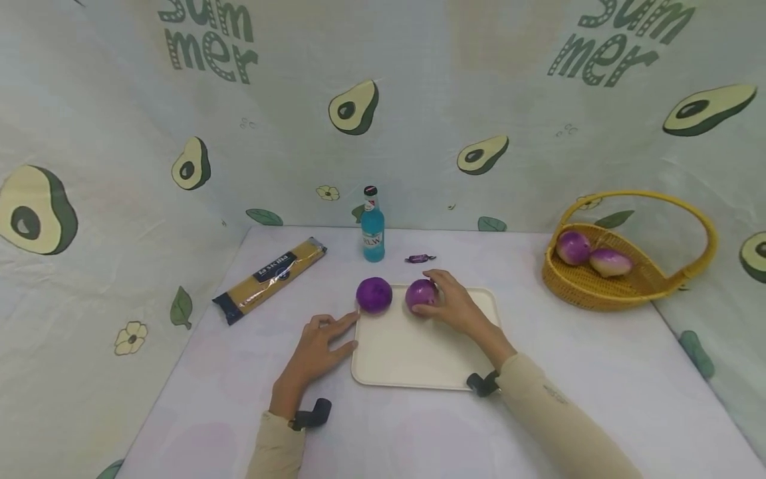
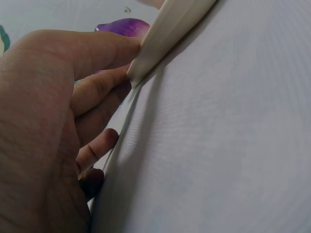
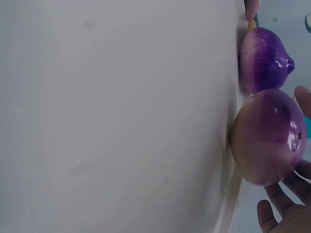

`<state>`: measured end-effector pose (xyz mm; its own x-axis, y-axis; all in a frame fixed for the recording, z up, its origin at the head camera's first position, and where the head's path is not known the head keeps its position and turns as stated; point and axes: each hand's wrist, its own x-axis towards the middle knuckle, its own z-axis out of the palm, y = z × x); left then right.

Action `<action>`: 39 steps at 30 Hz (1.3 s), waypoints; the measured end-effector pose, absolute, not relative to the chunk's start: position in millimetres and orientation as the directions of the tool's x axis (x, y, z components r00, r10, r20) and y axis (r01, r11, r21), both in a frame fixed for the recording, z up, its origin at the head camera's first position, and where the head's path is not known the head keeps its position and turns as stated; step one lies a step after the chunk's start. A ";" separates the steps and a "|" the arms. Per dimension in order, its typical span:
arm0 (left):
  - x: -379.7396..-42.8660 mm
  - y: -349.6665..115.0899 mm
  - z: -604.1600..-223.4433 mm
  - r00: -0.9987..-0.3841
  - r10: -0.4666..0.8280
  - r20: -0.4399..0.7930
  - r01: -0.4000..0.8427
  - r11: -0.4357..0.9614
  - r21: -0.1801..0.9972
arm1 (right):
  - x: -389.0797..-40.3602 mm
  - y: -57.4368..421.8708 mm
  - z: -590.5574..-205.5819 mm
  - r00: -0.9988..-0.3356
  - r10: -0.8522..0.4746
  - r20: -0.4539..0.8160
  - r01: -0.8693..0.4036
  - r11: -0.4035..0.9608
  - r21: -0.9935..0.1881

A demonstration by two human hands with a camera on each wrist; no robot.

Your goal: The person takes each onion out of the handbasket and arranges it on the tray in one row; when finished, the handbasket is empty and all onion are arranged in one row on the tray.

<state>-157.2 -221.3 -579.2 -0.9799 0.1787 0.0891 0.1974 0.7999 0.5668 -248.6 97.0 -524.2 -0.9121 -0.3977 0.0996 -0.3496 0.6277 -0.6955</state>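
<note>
The right hand (image 1: pixel 457 309) has its thumb and fingers bent around a purple onion (image 1: pixel 420 294), which it holds at the far edge of the cream tray (image 1: pixel 413 352). The left hand (image 1: pixel 316 351) has its fingers spread, rather straight, and their tips touch the left rim of this tray; it does not hold any onion. Just beside the held onion, the second onion (image 1: pixel 374 295) sits at the far left corner of the tray. On the bench (image 1: pixel 227 412), behind the tray, there stand a blue bottle (image 1: pixel 374 234) and a small wrapped candy (image 1: pixel 420 258) lying near it. A yellow packet (image 1: pixel 269 282) lies to the left. At right, a wicker basket (image 1: pixel 589 296) contains two more onions (image 1: pixel 573 247).
</note>
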 end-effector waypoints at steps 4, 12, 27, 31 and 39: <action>-157.1 -220.3 -578.7 -0.982 0.175 0.075 0.186 0.802 0.567 | -246.1 104.2 -521.2 -0.905 -0.411 0.107 -0.368 0.633 -0.681; -159.2 -219.3 -578.1 -0.980 0.182 0.082 0.197 0.808 0.556 | -241.3 120.5 -517.5 -0.897 -0.406 0.176 -0.414 0.628 -0.659; -155.1 -222.9 -575.7 -0.985 0.169 0.044 0.164 0.813 0.558 | -228.3 175.1 -503.0 -0.893 -0.355 0.277 -0.450 0.671 -0.589; -155.1 -224.1 -577.3 -0.983 0.173 0.056 0.175 0.812 0.556 | -227.2 194.9 -503.1 -0.894 -0.337 0.295 -0.447 0.694 -0.564; -154.6 -221.7 -578.0 -0.979 0.185 0.081 0.198 0.807 0.556 | -226.7 237.0 -500.8 -0.919 -0.266 0.292 -0.387 0.755 -0.529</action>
<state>-154.6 -221.7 -578.0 -0.9794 0.1847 0.0813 0.1983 0.8070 0.5563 -226.7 237.0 -500.8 -0.9187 -0.2665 0.2916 -0.3870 0.7554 -0.5288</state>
